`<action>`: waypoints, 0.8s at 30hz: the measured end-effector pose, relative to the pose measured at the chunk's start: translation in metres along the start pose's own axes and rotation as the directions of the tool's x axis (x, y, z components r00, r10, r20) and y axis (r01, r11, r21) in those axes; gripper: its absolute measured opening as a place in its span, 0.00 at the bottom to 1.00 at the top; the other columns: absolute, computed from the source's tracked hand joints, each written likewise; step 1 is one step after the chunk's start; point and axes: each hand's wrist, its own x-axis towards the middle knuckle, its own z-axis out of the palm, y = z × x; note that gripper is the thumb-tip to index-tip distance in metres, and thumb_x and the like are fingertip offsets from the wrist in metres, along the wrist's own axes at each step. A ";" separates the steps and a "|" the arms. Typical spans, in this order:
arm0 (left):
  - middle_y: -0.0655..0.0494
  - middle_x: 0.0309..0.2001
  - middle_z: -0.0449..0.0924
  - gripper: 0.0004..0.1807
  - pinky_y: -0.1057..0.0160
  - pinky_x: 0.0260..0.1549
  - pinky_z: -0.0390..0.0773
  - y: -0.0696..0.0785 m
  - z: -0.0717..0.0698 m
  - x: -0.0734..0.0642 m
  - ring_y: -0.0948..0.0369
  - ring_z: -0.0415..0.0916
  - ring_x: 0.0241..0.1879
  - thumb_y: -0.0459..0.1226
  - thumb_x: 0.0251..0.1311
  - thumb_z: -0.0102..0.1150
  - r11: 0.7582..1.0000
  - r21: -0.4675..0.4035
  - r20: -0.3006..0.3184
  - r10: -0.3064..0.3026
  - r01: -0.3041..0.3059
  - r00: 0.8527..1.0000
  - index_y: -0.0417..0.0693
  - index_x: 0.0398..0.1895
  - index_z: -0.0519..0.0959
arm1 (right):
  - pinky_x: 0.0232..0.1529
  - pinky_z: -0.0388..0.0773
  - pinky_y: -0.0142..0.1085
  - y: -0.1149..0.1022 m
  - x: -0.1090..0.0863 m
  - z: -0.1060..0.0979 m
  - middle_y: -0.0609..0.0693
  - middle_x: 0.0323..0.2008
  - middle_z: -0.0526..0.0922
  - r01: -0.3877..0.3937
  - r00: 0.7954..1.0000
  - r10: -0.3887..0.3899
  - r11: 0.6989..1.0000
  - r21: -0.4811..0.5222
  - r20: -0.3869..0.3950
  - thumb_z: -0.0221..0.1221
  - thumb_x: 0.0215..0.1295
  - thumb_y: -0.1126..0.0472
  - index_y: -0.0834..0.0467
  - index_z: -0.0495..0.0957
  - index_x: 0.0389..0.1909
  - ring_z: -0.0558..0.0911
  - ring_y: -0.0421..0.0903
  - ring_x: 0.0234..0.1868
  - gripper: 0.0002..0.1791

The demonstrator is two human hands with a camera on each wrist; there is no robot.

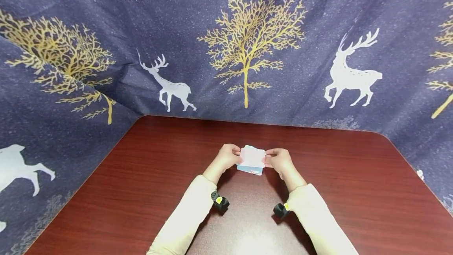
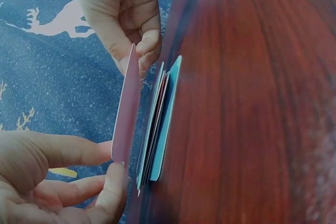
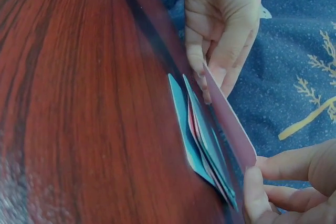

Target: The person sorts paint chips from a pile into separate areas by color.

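My left hand [image 1: 228, 156] and right hand [image 1: 279, 159] pinch a pale pink card [image 1: 252, 156] between them, thumb and fingers at its two opposite short edges. From the left wrist view, the pink card [image 2: 126, 111] stands apart from a small stack of thin cards [image 2: 153, 129] on the table beneath it. A light blue card [image 1: 249, 169] sticks out on the near side of the stack. In the right wrist view, several card edges fan slightly apart above the blue card [image 3: 185, 124].
A dark red wood-grain table [image 1: 170, 152] lies under both arms. Behind it hangs a blue cloth [image 1: 283, 101] printed with white deer and golden trees. Black wrist cameras [image 1: 221, 204] sit on both cream sleeves [image 1: 187, 215].
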 end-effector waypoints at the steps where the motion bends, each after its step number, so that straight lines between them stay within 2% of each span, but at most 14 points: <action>1: 0.36 0.41 0.80 0.22 0.65 0.33 0.79 0.000 -0.001 0.000 0.55 0.77 0.37 0.19 0.43 0.60 1.000 -0.020 0.009 -0.010 0.010 1.000 0.25 0.46 0.75 | 0.35 0.83 0.34 0.000 0.000 0.000 0.62 0.31 0.82 0.007 1.000 -0.007 1.000 -0.009 0.005 0.53 0.61 0.76 0.79 0.71 0.51 0.81 0.39 0.25 0.17; 7: 0.35 0.43 0.78 0.21 0.61 0.37 0.82 0.001 -0.006 0.002 0.56 0.76 0.36 0.20 0.47 0.59 0.995 -0.090 0.050 -0.035 0.040 0.998 0.25 0.49 0.74 | 0.40 0.83 0.40 -0.003 -0.002 0.001 0.69 0.38 0.81 0.028 1.000 -0.028 0.999 -0.021 0.009 0.53 0.62 0.76 0.78 0.70 0.53 0.84 0.44 0.31 0.18; 11: 0.38 0.43 0.79 0.21 0.61 0.37 0.82 0.005 -0.011 0.001 0.56 0.77 0.36 0.21 0.48 0.61 0.994 -0.097 0.039 -0.037 0.041 0.999 0.28 0.49 0.76 | 0.39 0.83 0.37 -0.005 -0.002 0.000 0.65 0.35 0.82 0.051 0.999 -0.051 0.999 0.002 -0.004 0.53 0.61 0.75 0.77 0.70 0.53 0.83 0.41 0.29 0.19; 17: 0.38 0.43 0.79 0.21 0.60 0.35 0.82 0.010 -0.017 0.001 0.56 0.77 0.35 0.21 0.47 0.62 0.990 -0.140 0.018 -0.023 0.026 1.000 0.30 0.49 0.76 | 0.34 0.81 0.28 -0.012 -0.006 0.001 0.54 0.32 0.79 0.110 0.994 -0.109 0.992 0.064 -0.024 0.54 0.60 0.74 0.75 0.70 0.55 0.80 0.35 0.26 0.20; 24: 0.39 0.44 0.80 0.21 0.61 0.36 0.82 0.010 -0.022 -0.001 0.55 0.79 0.36 0.24 0.48 0.64 0.991 -0.136 -0.009 -0.008 0.007 1.000 0.31 0.49 0.77 | 0.35 0.81 0.29 -0.015 -0.010 0.002 0.54 0.33 0.78 0.126 0.992 -0.125 0.987 0.096 -0.020 0.57 0.59 0.73 0.74 0.70 0.56 0.80 0.34 0.27 0.22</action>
